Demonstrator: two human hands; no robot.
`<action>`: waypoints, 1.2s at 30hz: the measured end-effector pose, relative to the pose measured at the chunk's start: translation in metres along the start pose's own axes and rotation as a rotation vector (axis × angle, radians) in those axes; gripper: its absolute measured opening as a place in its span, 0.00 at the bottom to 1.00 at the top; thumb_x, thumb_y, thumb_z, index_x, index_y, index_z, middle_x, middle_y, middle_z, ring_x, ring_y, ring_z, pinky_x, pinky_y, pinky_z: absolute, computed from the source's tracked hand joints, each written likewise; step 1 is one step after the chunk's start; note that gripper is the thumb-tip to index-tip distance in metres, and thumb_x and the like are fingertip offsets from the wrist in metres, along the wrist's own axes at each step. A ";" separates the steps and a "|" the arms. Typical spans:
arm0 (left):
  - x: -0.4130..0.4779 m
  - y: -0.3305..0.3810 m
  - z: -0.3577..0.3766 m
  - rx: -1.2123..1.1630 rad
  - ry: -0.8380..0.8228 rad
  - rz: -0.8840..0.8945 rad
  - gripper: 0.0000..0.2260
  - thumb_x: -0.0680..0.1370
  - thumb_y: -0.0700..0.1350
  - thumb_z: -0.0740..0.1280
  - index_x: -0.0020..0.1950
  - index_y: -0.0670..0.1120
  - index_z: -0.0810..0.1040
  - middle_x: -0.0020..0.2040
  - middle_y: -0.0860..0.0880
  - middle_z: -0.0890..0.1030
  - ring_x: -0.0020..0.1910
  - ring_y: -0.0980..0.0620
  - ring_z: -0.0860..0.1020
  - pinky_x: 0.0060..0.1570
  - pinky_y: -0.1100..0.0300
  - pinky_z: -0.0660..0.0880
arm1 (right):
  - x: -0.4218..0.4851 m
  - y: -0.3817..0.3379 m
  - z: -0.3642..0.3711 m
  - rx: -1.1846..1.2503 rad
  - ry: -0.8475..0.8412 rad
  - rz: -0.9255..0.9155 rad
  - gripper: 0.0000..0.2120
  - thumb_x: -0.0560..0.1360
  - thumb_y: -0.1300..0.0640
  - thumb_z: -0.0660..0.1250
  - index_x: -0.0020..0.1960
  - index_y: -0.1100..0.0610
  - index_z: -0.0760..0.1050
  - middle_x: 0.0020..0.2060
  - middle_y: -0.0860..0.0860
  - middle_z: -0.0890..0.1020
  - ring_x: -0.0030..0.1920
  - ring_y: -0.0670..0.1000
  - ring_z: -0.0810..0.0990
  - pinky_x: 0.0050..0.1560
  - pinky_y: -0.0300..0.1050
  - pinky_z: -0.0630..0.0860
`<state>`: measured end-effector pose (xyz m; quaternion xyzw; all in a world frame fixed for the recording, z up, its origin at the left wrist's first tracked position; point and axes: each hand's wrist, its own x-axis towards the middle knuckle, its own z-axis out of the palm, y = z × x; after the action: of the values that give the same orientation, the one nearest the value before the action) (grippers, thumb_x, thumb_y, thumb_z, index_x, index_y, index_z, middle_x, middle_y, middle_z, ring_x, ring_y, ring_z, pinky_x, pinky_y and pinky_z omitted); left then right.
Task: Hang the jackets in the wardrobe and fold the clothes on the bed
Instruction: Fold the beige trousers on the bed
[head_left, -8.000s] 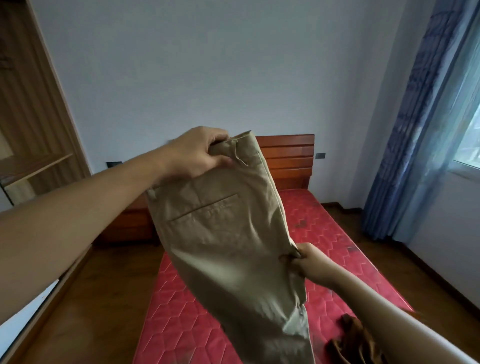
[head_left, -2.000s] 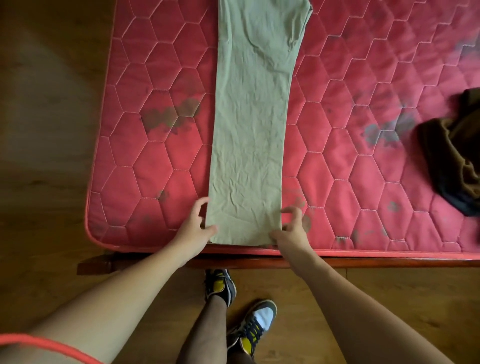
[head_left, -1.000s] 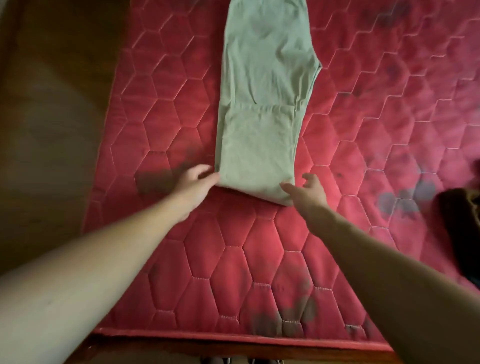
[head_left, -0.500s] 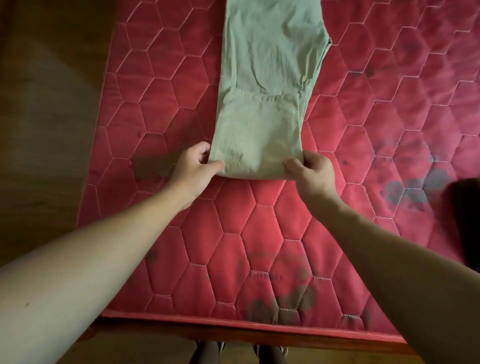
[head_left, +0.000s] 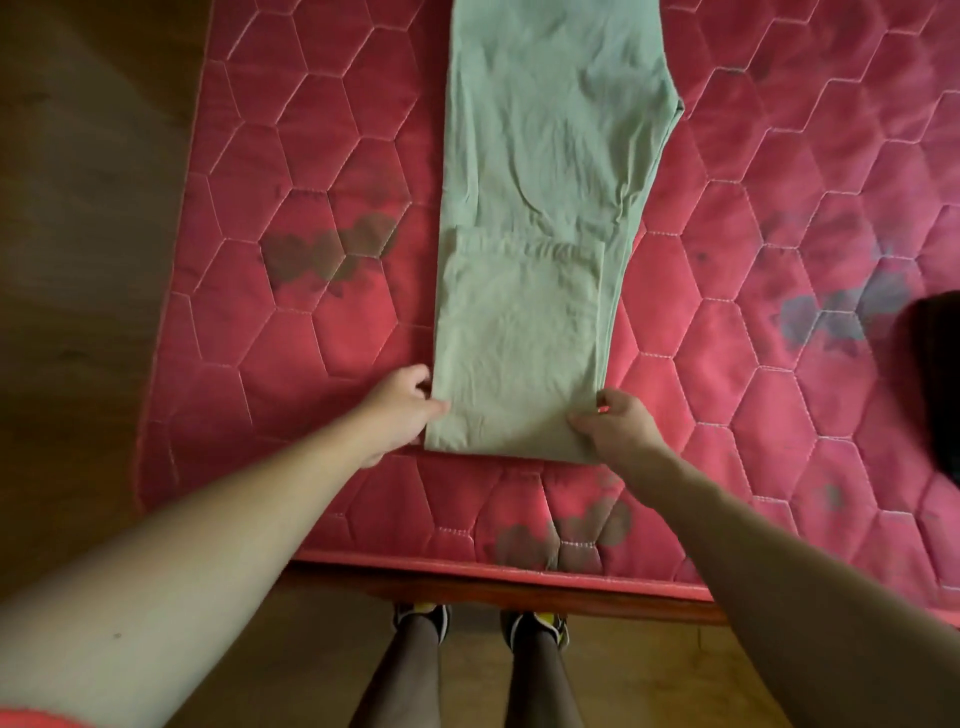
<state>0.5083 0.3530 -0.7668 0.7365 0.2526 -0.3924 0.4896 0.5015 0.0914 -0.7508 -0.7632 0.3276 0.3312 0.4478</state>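
Note:
Khaki trousers (head_left: 540, 208) lie lengthwise on the red quilted mattress (head_left: 311, 322), their leg ends folded back over the legs, so a doubled layer lies nearest me. My left hand (head_left: 402, 410) pinches the left corner of the near fold, thumb on top. My right hand (head_left: 615, 421) pinches the right corner the same way. The trousers' waist end runs out of view at the top.
A dark brown garment (head_left: 935, 384) lies on the mattress at the right edge of view. The wooden bed frame (head_left: 519, 590) runs along the mattress foot. Wood floor (head_left: 83, 260) lies to the left. My shoes (head_left: 423, 616) stand below the frame.
The folded trousers have slid toward the foot of the mattress with both hands still pinching the fold's corners. The view has tilted down, so my legs and shoes show again.

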 end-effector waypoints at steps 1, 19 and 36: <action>-0.007 -0.008 0.006 -0.033 -0.014 -0.040 0.07 0.78 0.40 0.70 0.54 0.48 0.77 0.52 0.38 0.84 0.50 0.42 0.84 0.49 0.44 0.83 | -0.004 0.012 0.003 0.002 -0.003 0.013 0.04 0.76 0.65 0.70 0.48 0.57 0.78 0.43 0.54 0.84 0.40 0.53 0.82 0.40 0.48 0.81; 0.039 -0.002 0.031 1.194 0.428 0.733 0.35 0.80 0.61 0.57 0.83 0.53 0.47 0.83 0.40 0.42 0.82 0.42 0.43 0.78 0.37 0.48 | 0.040 0.006 0.045 -1.005 0.277 -0.841 0.35 0.82 0.37 0.54 0.83 0.54 0.55 0.83 0.57 0.49 0.83 0.60 0.43 0.80 0.66 0.44; 0.089 0.034 0.018 1.175 0.527 0.732 0.36 0.80 0.62 0.54 0.83 0.46 0.49 0.83 0.40 0.45 0.81 0.38 0.43 0.78 0.39 0.48 | 0.104 -0.045 0.019 -1.073 0.336 -0.815 0.40 0.81 0.29 0.44 0.84 0.51 0.43 0.83 0.56 0.43 0.82 0.60 0.37 0.79 0.67 0.40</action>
<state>0.5780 0.3219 -0.8261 0.9841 -0.1517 -0.0849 0.0372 0.5923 0.1043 -0.8202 -0.9822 -0.1294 0.1300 0.0402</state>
